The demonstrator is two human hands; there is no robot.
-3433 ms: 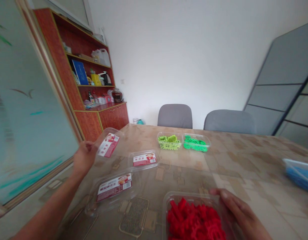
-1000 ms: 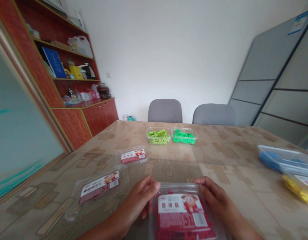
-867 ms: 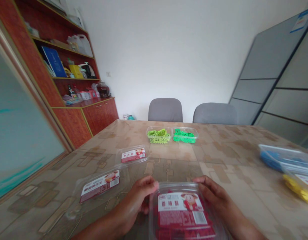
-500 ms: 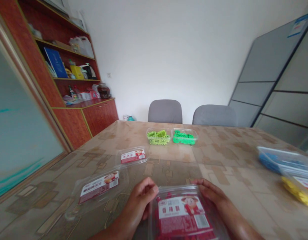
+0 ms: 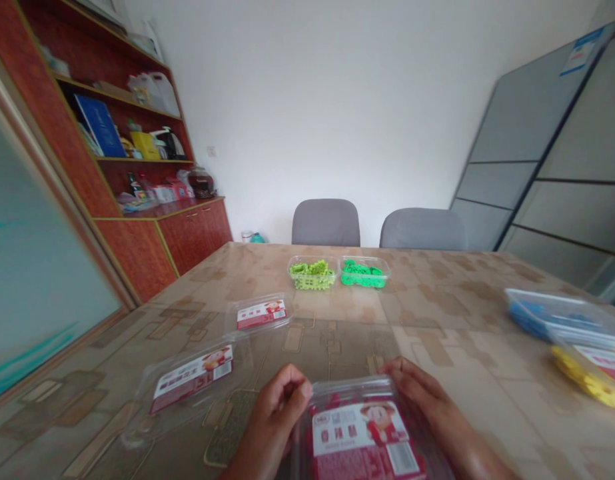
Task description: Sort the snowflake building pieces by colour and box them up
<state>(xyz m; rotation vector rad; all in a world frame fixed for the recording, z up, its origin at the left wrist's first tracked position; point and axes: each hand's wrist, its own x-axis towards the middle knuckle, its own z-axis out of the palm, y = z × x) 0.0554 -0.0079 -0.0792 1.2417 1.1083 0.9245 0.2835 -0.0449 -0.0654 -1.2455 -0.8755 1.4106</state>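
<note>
Red-filled box (image 5: 358, 443) lidded now (open earlier); left fingers (image 5: 296, 395), right fingers (image 5: 414, 383) clamped on its sides.

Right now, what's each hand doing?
Left hand: closed, holding the plastic box at its far left corner.
Right hand: closed around its right side.

The left hand (image 5: 281, 408) is curled inward, facing the looser, gently bent right hand (image 5: 423, 395).

Gray chairs (image 5: 326, 223) before a white wall (image 5: 337, 107), red-brown cabinet (image 5: 197, 233) at left.
</note>
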